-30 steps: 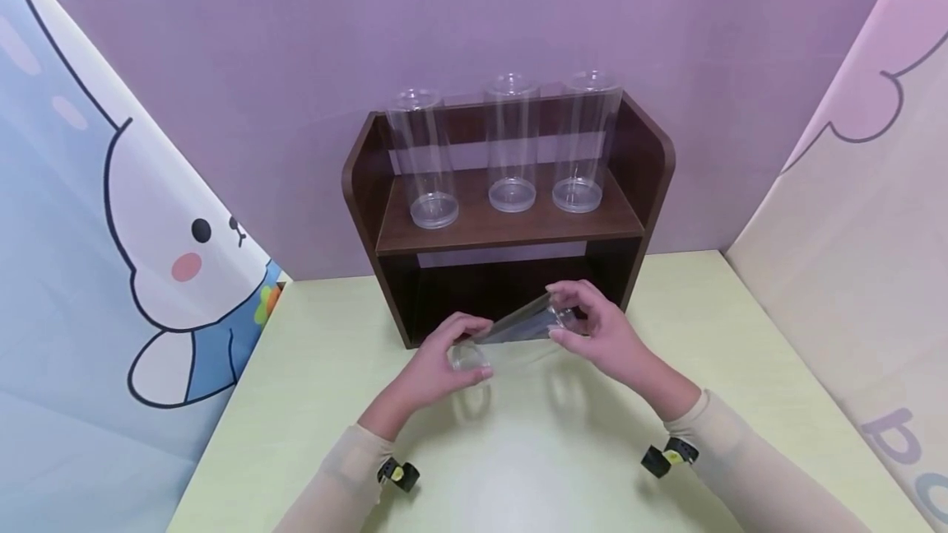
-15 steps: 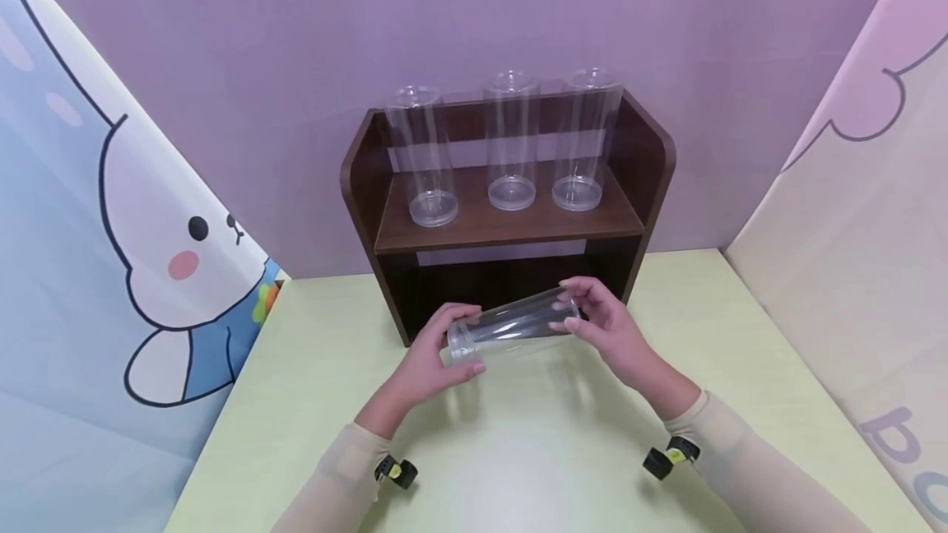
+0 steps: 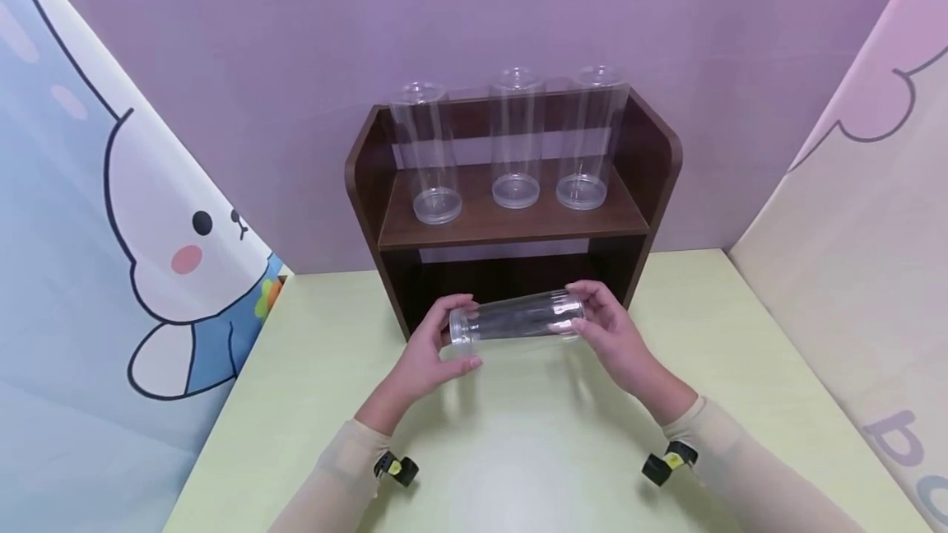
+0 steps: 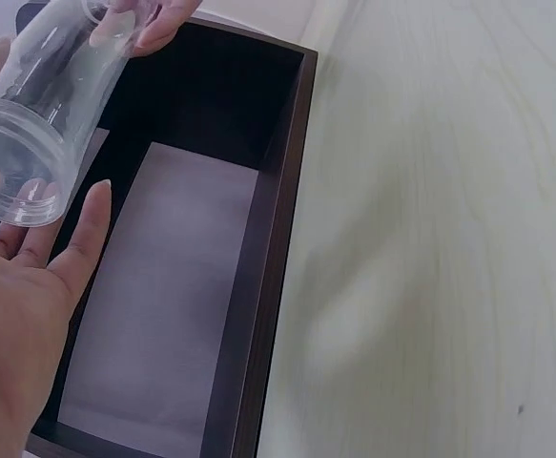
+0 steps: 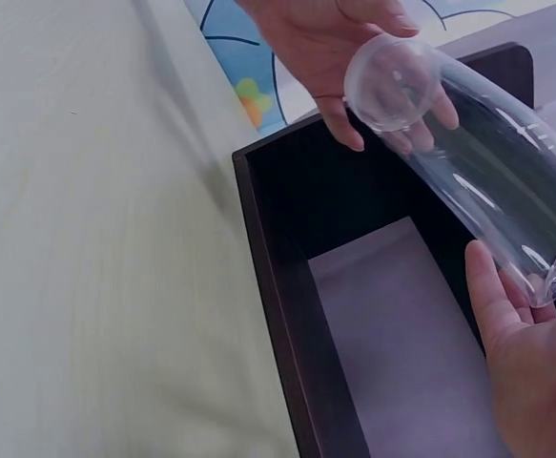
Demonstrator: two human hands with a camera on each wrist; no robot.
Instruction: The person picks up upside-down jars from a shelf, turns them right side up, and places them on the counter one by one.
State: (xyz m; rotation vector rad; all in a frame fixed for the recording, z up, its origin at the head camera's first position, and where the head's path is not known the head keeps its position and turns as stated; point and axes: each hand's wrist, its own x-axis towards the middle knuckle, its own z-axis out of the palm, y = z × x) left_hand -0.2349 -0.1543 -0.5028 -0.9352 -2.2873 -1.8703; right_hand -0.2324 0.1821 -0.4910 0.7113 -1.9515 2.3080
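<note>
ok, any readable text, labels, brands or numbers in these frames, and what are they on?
Right backdrop panel: large purple letters at the lower right edge, cut off by the frame; not readable as a word.
Clear jar held between the left hand and right hand: no label or print visible.
Three clear jars on the shelf: no print visible.
Wrist bands: yellow marks, too small to read.

A dark wooden shelf (image 3: pixel 511 229) is standing at the back of a pale green table (image 3: pixel 311 401), three clear tubes (image 3: pixel 514 142) are standing upright in a row on its upper board, and bunny-print panels (image 3: pixel 111 253) are flanking a purple backdrop (image 3: pixel 296 48).
</note>
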